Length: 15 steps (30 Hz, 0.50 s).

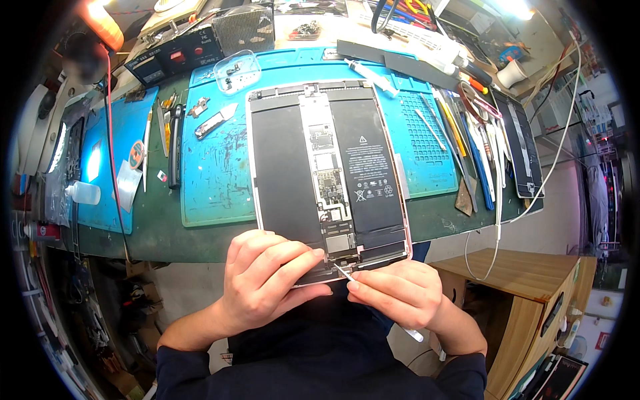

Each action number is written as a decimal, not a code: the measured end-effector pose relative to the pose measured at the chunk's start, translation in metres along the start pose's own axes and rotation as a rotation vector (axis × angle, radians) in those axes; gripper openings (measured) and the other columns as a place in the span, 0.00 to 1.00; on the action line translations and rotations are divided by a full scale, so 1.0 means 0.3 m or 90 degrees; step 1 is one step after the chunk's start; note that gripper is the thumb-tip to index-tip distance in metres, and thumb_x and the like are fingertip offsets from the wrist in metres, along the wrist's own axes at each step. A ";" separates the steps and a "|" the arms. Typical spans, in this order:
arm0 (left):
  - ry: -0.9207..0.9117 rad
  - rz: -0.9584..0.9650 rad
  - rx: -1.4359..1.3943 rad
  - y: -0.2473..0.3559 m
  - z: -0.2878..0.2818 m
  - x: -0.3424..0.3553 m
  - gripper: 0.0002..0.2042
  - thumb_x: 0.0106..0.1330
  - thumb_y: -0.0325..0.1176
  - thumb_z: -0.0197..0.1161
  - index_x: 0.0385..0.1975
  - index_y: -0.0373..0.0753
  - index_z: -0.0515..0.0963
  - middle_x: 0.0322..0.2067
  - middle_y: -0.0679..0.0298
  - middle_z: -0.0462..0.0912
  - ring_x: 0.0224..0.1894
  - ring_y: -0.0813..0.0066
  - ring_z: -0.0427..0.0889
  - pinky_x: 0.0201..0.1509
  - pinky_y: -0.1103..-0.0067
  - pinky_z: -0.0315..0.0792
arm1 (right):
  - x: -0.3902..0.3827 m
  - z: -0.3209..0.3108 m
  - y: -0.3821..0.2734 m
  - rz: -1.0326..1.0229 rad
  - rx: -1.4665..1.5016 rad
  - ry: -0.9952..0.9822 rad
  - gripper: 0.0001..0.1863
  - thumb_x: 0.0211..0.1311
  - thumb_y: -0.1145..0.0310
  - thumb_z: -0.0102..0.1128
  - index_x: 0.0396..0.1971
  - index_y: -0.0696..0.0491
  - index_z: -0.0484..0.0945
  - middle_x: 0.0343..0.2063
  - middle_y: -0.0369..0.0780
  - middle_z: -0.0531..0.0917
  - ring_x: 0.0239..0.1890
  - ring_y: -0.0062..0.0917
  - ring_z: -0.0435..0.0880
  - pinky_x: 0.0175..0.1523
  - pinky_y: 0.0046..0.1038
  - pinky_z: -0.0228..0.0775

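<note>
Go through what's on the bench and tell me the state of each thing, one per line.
Tablet: opened, screen off, batteries and board exposed.
Left hand: gripping the tablet's near edge.
Right hand: pinching a thin tool.
Thin tool: tip at the tablet's bottom edge.
Clear parts box: holds small parts.

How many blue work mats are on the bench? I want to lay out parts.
2: a large blue mat under the opened tablet, and a smaller one at left. Others may be hidden.

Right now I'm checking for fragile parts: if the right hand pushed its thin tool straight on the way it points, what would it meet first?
The right hand aims its thin tool up-left at the near end of the opened tablet. First would likely be the left hand's fingertips, then the small metal-shielded part of the central circuit board; depth is unclear.
</note>
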<state>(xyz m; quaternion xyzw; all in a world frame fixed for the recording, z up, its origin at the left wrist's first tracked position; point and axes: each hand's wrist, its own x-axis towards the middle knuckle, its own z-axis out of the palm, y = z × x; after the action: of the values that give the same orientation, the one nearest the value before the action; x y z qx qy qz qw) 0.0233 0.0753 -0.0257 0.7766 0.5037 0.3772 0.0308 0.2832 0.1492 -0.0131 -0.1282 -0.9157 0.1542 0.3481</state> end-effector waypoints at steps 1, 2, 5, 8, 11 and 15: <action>0.000 0.001 0.000 0.001 -0.001 0.001 0.25 0.55 0.47 0.82 0.49 0.40 0.88 0.44 0.69 0.86 0.46 0.67 0.81 0.56 0.66 0.75 | -0.001 0.006 0.001 -0.005 -0.005 0.006 0.15 0.53 0.72 0.80 0.42 0.57 0.91 0.40 0.40 0.92 0.34 0.24 0.92 0.36 0.23 0.82; -0.002 0.001 -0.001 0.001 -0.003 0.001 0.25 0.55 0.47 0.82 0.49 0.40 0.88 0.44 0.69 0.86 0.47 0.67 0.81 0.56 0.66 0.75 | 0.000 0.012 0.002 -0.009 -0.009 0.013 0.15 0.54 0.72 0.80 0.42 0.57 0.91 0.40 0.40 0.92 0.35 0.23 0.92 0.36 0.23 0.82; -0.017 0.002 -0.008 0.000 -0.010 0.003 0.26 0.56 0.47 0.81 0.51 0.40 0.88 0.45 0.69 0.86 0.47 0.67 0.81 0.56 0.66 0.74 | 0.003 0.015 0.002 -0.014 -0.019 0.014 0.15 0.54 0.71 0.79 0.43 0.57 0.91 0.41 0.40 0.92 0.35 0.22 0.92 0.37 0.22 0.82; -0.053 0.002 -0.023 -0.002 -0.027 0.018 0.26 0.56 0.46 0.80 0.53 0.40 0.87 0.45 0.69 0.85 0.47 0.67 0.81 0.56 0.66 0.73 | 0.005 0.016 0.001 -0.011 -0.022 0.013 0.15 0.53 0.71 0.80 0.43 0.55 0.92 0.41 0.39 0.93 0.36 0.21 0.92 0.37 0.22 0.81; -0.088 0.009 -0.037 -0.006 -0.042 0.035 0.26 0.56 0.46 0.80 0.54 0.41 0.87 0.46 0.69 0.84 0.47 0.67 0.80 0.56 0.66 0.72 | 0.008 0.014 -0.001 -0.006 -0.023 0.010 0.15 0.53 0.70 0.80 0.43 0.54 0.92 0.42 0.38 0.93 0.36 0.20 0.92 0.37 0.21 0.81; -0.115 0.031 -0.038 -0.015 -0.054 0.046 0.24 0.56 0.45 0.80 0.53 0.44 0.88 0.47 0.70 0.83 0.47 0.68 0.80 0.56 0.67 0.72 | 0.011 0.015 -0.001 -0.006 -0.029 0.006 0.15 0.53 0.69 0.80 0.42 0.53 0.92 0.42 0.36 0.93 0.36 0.19 0.91 0.37 0.19 0.80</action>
<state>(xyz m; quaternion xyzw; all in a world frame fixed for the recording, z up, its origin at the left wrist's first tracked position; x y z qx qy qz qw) 0.0129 0.0832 -0.0083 0.8180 0.4687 0.3211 0.0899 0.2776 0.1491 -0.0142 -0.1328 -0.9179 0.1314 0.3501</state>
